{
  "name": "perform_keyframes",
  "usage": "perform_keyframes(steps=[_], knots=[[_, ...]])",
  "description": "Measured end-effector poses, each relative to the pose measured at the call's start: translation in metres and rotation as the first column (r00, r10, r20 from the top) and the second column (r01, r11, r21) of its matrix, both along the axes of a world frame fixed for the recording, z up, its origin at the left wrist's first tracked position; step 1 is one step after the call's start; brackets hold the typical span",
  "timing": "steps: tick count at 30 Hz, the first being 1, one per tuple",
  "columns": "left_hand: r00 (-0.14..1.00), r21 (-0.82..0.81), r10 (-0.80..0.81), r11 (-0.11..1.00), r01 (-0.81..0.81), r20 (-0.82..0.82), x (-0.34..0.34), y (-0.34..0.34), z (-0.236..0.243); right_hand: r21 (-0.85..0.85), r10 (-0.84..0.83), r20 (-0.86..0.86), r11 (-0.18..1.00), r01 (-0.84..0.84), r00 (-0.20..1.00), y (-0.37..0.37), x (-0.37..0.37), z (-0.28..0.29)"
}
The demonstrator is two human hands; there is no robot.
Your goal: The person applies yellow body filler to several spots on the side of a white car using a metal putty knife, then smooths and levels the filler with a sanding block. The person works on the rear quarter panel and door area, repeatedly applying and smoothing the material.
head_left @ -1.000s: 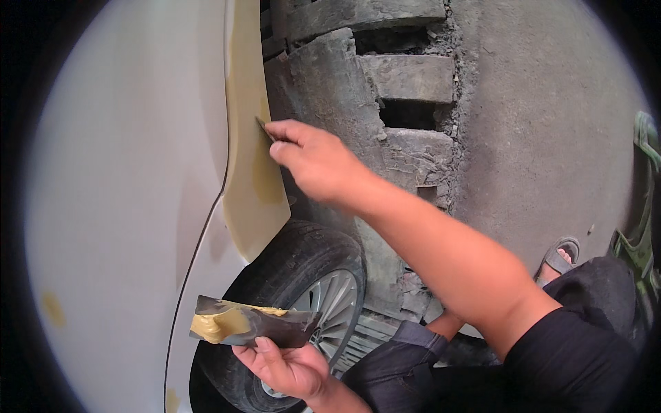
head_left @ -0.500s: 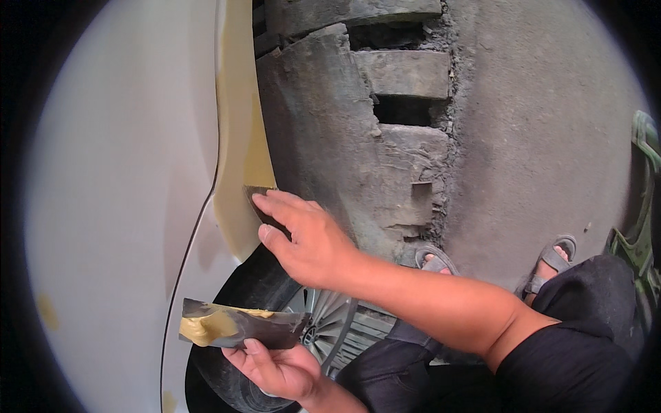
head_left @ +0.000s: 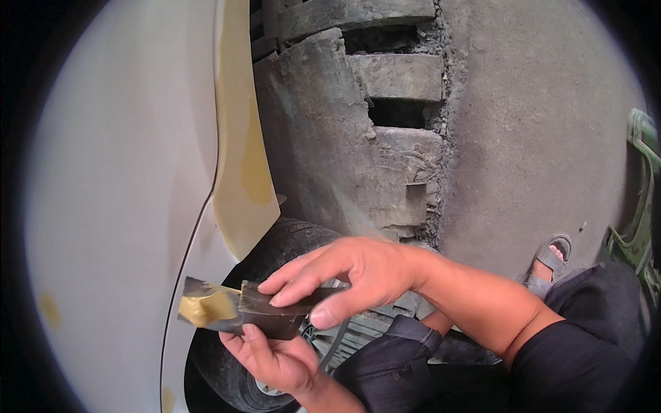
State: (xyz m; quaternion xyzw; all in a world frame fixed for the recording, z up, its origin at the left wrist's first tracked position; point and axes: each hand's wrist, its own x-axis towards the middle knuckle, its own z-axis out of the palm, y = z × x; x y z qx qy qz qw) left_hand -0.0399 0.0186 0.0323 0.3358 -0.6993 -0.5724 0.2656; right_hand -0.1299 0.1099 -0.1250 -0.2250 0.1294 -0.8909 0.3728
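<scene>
My left hand (head_left: 275, 361) grips a dark flat plate (head_left: 237, 323) from below. A lump of yellow body filler (head_left: 206, 308) sits on the plate's left end. Over the plate, my right hand (head_left: 361, 268) holds a dark, thin filler spreader (head_left: 260, 299) with its fingers laid on top and the thumb toward its near side. The spreader's edge meets the plate next to the filler. Above both hands, a smooth yellow filler patch (head_left: 255, 165) covers the lower edge of a white car panel (head_left: 124, 172).
A car wheel with a black tyre (head_left: 227, 372) is behind and below my hands. Broken concrete slabs (head_left: 403, 76) with open gaps run along the floor beside the car. At the right edge stands a green plastic chair (head_left: 640, 206). My sandalled foot (head_left: 547, 261) rests on concrete.
My right hand has moved the spreader off the car panel's filler patch, down and back onto the plate. My left hand stays nearly in place, still holding the plate.
</scene>
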Motion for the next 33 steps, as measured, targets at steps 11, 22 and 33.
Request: perform_keyframes(steps=[11, 22, 33], knots=[[0.999, -0.1, 0.023, 0.995, -0.02, 0.034, 0.005, 0.006, -0.004, 0.648, -0.309, 0.045, 0.733, 0.207, 0.95, -0.07, -0.026, -0.046], [0.999, -0.103, 0.037, 0.994, -0.034, 0.027, 0.012, 0.0, 0.001, 0.646, -0.377, -0.401, 0.529, 0.549, 0.835, -0.084, 0.041, -0.023], [1.0, -0.1, 0.01, 0.995, -0.007, 0.028, 0.009, 0.003, 0.001, 0.585, -0.484, -0.488, 0.436, 0.684, 0.726, -0.077, -0.008, -0.047]])
